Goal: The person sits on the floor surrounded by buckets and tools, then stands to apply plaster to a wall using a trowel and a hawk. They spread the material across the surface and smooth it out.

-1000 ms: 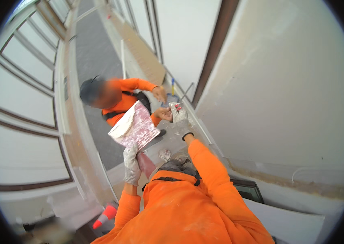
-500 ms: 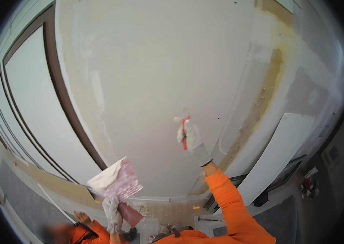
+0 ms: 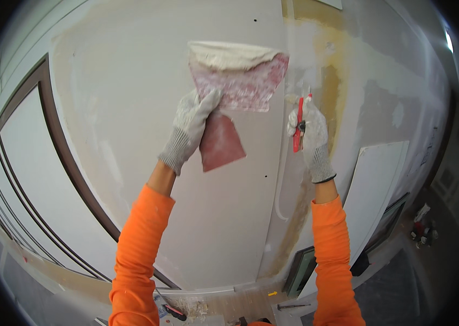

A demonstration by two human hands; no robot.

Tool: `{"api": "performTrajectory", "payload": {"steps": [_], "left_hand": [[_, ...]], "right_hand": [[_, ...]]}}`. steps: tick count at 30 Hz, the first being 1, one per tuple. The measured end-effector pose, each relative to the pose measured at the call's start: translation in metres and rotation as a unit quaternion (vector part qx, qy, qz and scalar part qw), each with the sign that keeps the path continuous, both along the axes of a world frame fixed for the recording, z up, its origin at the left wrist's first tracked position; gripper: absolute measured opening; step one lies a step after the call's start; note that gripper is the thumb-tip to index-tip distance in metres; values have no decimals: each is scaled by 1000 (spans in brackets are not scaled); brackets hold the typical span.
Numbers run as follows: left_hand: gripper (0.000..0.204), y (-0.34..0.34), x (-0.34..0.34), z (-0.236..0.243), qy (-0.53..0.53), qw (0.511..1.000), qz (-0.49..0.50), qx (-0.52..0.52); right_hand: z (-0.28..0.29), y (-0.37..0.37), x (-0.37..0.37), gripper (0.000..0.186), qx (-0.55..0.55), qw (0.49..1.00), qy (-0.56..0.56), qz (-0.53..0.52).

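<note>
My left hand point(image 3: 189, 117), in a pale knit glove, grips a reddish putty board point(image 3: 240, 89) by its narrow middle, thumb on the face. A thick band of off-white putty point(image 3: 235, 56) lies along the board's upper edge, and smears cover the pink below it. To the right, my gloved right hand point(image 3: 313, 127) is closed around a slim red tool point(image 3: 298, 125) with a dark knob. A thin metal tip shows above the fingers; its exact kind is unclear. Both hands are raised in front of a pale wallboard point(image 3: 213, 212); whether the tool touches it I cannot tell.
A filled joint with a yellowish-brown strip point(image 3: 330, 92) runs down the wall at right. A white panel point(image 3: 373, 185) leans there beside dark-framed panes point(image 3: 299, 271). Brown-framed panels point(image 3: 66, 157) stand at left. A red-and-black tool point(image 3: 174, 312) and debris lie on the floor.
My left hand has lifted the putty board from low left to the upper middle. My right hand with the red tool is higher and farther right. The other person has left the view.
</note>
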State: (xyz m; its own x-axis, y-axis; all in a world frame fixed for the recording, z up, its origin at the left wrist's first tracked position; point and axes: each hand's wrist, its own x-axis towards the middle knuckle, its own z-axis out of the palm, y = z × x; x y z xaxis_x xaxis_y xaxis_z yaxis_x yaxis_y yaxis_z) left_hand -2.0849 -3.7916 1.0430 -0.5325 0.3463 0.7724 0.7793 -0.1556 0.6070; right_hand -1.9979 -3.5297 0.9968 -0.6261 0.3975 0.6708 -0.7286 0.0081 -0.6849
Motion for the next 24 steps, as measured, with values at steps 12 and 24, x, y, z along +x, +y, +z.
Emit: {"api": "performTrajectory", "payload": {"steps": [12,24], "left_hand": [[48,44,-93,147,84,996,7,-12],[46,10,-120,188,12,996,4,-88]], "right_hand": [[136,63,-107,40,63,988,86,-113],[267,129,-206,32,422,598,200,-651]]}}
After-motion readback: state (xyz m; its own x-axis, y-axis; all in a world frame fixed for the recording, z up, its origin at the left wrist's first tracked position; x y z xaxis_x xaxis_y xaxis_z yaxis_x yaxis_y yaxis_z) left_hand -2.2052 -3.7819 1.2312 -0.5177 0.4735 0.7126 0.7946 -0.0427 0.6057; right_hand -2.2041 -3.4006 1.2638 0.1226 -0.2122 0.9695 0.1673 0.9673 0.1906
